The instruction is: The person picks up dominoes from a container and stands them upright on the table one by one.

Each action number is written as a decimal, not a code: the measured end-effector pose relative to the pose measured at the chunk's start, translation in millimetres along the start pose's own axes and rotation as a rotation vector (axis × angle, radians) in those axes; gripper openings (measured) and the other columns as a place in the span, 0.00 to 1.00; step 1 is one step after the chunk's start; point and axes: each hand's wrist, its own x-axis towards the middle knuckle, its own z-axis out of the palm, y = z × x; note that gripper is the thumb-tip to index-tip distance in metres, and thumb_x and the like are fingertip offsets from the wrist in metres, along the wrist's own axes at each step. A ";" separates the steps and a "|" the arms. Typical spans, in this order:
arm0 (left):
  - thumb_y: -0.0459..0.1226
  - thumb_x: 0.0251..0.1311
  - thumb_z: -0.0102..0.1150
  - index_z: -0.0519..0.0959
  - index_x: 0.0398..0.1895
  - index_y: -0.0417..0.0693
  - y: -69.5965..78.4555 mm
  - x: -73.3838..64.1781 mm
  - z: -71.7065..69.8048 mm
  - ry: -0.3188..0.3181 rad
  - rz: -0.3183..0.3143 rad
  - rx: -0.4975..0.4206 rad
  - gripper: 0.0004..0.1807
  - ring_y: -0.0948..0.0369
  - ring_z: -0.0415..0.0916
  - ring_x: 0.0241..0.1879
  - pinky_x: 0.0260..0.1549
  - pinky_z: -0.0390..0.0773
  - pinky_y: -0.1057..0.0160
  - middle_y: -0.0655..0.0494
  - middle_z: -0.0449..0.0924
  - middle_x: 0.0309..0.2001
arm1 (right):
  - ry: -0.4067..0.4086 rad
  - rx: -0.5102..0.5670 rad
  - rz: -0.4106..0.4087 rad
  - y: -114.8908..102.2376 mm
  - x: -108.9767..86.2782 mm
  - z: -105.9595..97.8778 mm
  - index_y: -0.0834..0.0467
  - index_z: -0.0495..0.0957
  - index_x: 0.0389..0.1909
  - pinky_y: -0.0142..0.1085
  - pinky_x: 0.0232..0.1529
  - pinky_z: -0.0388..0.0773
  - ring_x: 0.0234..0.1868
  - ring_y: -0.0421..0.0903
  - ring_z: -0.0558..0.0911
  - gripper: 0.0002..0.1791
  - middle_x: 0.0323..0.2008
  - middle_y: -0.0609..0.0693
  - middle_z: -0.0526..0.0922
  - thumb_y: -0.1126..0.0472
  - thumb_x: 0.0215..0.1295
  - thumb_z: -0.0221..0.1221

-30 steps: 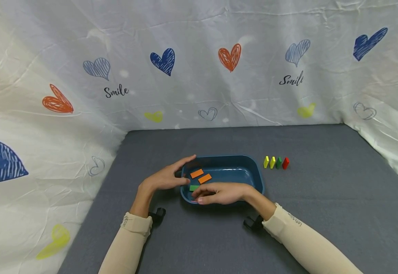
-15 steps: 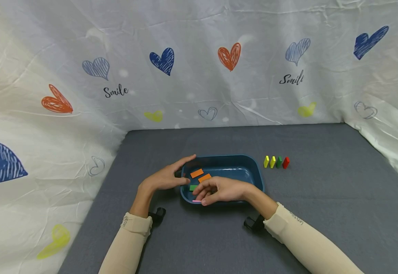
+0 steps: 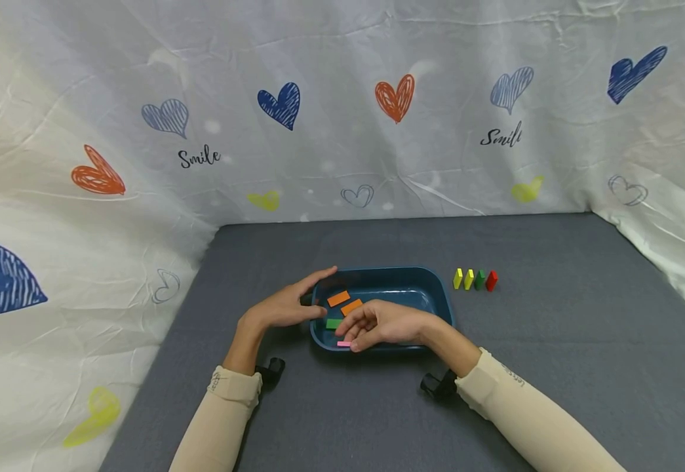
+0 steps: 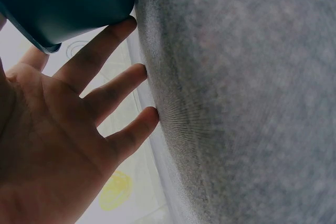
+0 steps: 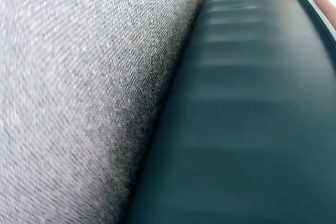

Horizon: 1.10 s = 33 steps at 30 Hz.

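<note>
Read as a dial in the head view, the tray (image 3: 392, 282) is dark blue, glossy inside, oblong with rounded corners. At its 8 o'clock lies the pink block (image 3: 343, 343), bright and flat-coloured, showing as a slim strip, its 3 o'clock end pinched between thumb and fingers of the right hand (image 3: 391, 323). Just past it towards 11 o'clock sits a plain mid-green block (image 3: 333, 324), and around 9 o'clock two vivid orange blocks (image 3: 338, 299) lie tilted, near each other. The left hand (image 3: 286, 308) spreads wide over the tray's 9 o'clock end, fingers straight. Outside, towards 2 to 3 o'clock, two yellow blocks (image 3: 457, 279), a dark green block (image 3: 480, 280) and a red block (image 3: 492, 281) stand upright in a row on the grey desk (image 3: 342, 419).
</note>
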 end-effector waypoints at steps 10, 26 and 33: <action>0.44 0.66 0.61 0.49 0.81 0.79 1.9 1.8 -0.1 0.000 0.015 0.009 0.45 0.48 0.50 0.80 0.69 0.63 0.34 0.63 0.45 0.83 | -0.033 0.010 -0.026 0.2 -6.8 -7.3 0.64 0.80 0.58 0.34 0.51 0.83 0.47 0.42 0.83 0.19 0.46 0.48 0.86 0.67 0.66 0.65; 0.44 0.67 0.61 0.49 0.81 0.79 -2.0 1.6 1.3 0.001 0.024 0.018 0.45 0.47 0.51 0.80 0.69 0.63 0.34 0.63 0.45 0.83 | 0.102 -0.021 -0.273 -2.9 -61.4 -40.8 0.71 0.76 0.59 0.35 0.45 0.81 0.40 0.43 0.79 0.19 0.47 0.54 0.83 0.67 0.69 0.61; 0.44 0.68 0.60 0.48 0.82 0.73 -1.5 0.5 0.3 -0.007 0.042 0.020 0.45 0.47 0.47 0.81 0.69 0.62 0.33 0.63 0.44 0.83 | 0.340 -0.008 -0.349 -1.5 -108.0 -66.3 0.59 0.79 0.55 0.35 0.46 0.82 0.43 0.42 0.80 0.15 0.43 0.45 0.82 0.70 0.70 0.60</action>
